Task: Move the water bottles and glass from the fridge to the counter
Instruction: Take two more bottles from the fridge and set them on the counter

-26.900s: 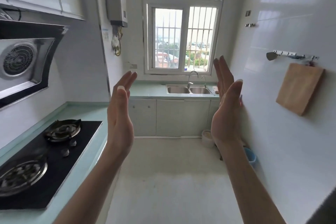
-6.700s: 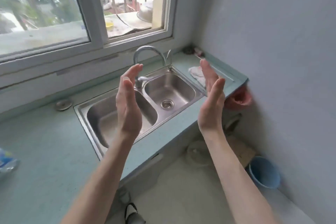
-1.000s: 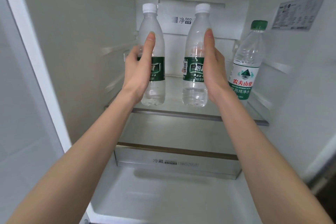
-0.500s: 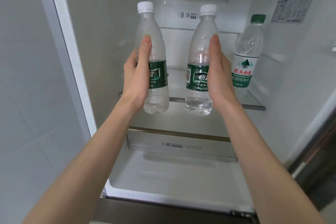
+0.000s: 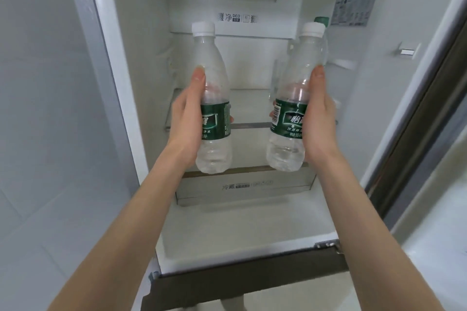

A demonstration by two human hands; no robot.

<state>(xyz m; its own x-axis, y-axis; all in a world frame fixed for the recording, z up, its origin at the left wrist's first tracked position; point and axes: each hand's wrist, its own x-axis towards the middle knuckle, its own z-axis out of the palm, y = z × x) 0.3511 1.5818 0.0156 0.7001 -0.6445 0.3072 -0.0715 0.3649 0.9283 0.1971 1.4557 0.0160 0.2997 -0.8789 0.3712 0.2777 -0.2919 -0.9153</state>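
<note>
Info sticker (image 5: 355, 7), empty drawer (image 5: 245, 185), tiled wall (image 5: 45, 134)

Pale tiled wall (image 5: 45, 108) left — dark door frame (image 5: 414, 134) right.

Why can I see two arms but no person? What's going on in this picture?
The camera sits on the person's head and looks forward and down, so you see only their own arms reaching out, just as they would see them. They stand at an open fridge. The left hand holds one water bottle with a white cap, and the right hand holds another bottle like it. Both bottles are upright, in the air in front of the shelf. Behind the right one peeks the green cap of a third bottle, mostly hidden. Beside it there seems to be a clear glass, hard to make out.
</note>
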